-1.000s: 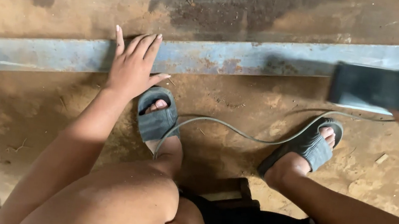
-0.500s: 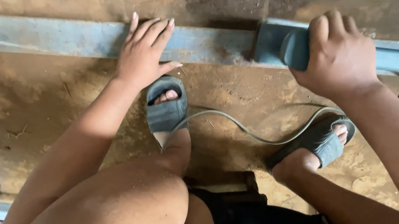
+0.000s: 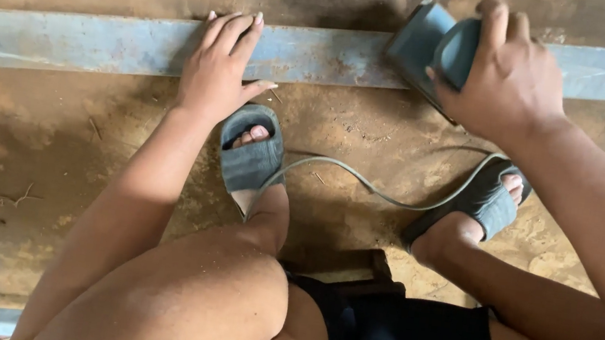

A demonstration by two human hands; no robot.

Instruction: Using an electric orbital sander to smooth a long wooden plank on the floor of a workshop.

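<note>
Sander (image 3: 431, 50) (blue-grey) sits tilted on the long blue beam (image 3: 101, 42); right hand (image 3: 505, 80) grips it, left hand (image 3: 218, 73) presses flat, fingers open.

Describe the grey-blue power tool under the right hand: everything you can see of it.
The power tool is a blocky, dull grey-blue handheld unit, plastic by its look, with a rounded top grip. It sits tilted on the long blue-painted beam, its far end raised. The right hand wraps over the grip and hides most of it. A thin grey cord runs across the dusty floor between the feet; its join to the tool is hidden.
</note>
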